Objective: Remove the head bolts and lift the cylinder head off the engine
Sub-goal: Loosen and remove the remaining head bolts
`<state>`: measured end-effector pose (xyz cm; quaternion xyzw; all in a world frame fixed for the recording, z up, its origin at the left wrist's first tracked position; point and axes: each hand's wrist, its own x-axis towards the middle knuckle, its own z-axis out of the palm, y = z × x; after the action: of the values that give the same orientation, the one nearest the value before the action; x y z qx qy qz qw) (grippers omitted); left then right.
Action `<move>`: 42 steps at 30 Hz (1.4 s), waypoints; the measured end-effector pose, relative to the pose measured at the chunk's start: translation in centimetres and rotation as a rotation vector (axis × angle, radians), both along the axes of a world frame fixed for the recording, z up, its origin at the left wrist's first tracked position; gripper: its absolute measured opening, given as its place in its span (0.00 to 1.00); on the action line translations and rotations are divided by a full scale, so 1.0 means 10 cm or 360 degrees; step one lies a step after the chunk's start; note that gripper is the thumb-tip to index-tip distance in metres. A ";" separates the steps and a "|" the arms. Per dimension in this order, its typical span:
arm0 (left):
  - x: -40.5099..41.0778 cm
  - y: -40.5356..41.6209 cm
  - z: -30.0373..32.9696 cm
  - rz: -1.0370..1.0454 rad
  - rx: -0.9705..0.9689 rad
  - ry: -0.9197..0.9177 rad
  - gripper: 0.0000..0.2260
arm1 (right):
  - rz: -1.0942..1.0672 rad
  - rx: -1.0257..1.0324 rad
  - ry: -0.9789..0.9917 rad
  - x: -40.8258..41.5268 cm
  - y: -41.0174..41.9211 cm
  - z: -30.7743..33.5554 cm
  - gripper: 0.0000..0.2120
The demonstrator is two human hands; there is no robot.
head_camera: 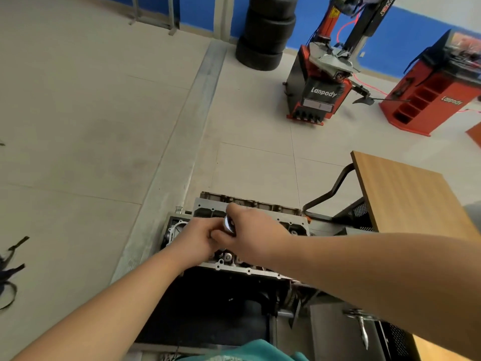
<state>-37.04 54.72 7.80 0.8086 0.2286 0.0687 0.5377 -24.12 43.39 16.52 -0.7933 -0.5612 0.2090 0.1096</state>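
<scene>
The grey cylinder head (pixel 250 269) lies on the engine on a stand, low in the middle of the view. Both hands meet over its left half. My right hand (pixel 253 233) grips a shiny chrome ratchet tool (pixel 229 224), whose head shows between the fingers. My left hand (pixel 197 239) curls round the same tool from the left, touching the right hand. The hands hide the bolt below the tool. Valve gear and small holes in the rim show along the near edge of the head.
A wooden table (pixel 406 194) stands to the right of the engine, with a black curved bar (pixel 330 191) beside it. Farther off on the tiled floor are a red tyre changer (pixel 320 92), a red balancer (pixel 429 97) and stacked tyres (pixel 265 32). Black straps (pixel 10 269) lie at the left.
</scene>
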 end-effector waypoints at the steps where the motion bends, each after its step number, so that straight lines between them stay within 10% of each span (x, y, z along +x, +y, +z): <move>1: -0.01 0.01 0.01 -0.0018 0.0003 -0.0031 0.12 | 0.0343 -0.0052 -0.0203 0.11 0.04 0.05 0.17; 4: -0.02 0.00 0.05 -0.0032 -0.0032 -0.0082 0.08 | 0.1076 -0.0034 -0.0519 0.37 0.21 0.20 0.19; 7: -0.05 0.01 0.01 -0.0014 -0.0036 -0.0086 0.12 | 0.1104 0.0007 -0.0606 0.32 0.28 0.21 0.21; 13: -0.02 -0.04 -0.02 0.0009 0.0084 -0.0147 0.14 | -0.0519 -0.0052 0.0112 -0.21 -0.06 -0.08 0.13; 17: -0.02 -0.09 -0.04 0.0033 0.0099 -0.0180 0.16 | -0.0728 0.0109 0.0149 -0.40 -0.12 -0.22 0.08; 20: -0.06 -0.14 -0.04 0.0170 0.0113 -0.0166 0.16 | -0.0294 0.0161 -0.0185 -0.22 -0.11 -0.19 0.10; 24: -0.02 -0.28 -0.01 0.0416 0.0094 -0.0253 0.15 | 0.1207 0.0528 -0.0743 0.40 0.14 0.05 0.15; 27: -0.05 -0.23 -0.05 0.0350 0.0013 -0.0171 0.17 | 0.1516 0.0654 -0.0790 0.42 0.37 0.16 0.18; 31: -0.13 -0.16 -0.07 0.0115 0.0104 0.0048 0.21 | 0.1086 0.0203 -0.0841 0.12 0.23 0.08 0.16; 36: 0.01 -0.18 -0.05 0.0165 0.0134 0.0054 0.14 | -0.0567 -0.0070 0.0446 -0.19 0.01 -0.04 0.11; 42: -0.08 -0.17 -0.04 0.0277 -0.0023 0.0040 0.12 | 0.0094 -0.0175 0.0134 -0.11 0.15 0.04 0.14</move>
<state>-37.80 52.99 7.41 0.7826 0.3053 0.1036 0.5326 -25.25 44.91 16.89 -0.7718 -0.5669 0.2757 0.0832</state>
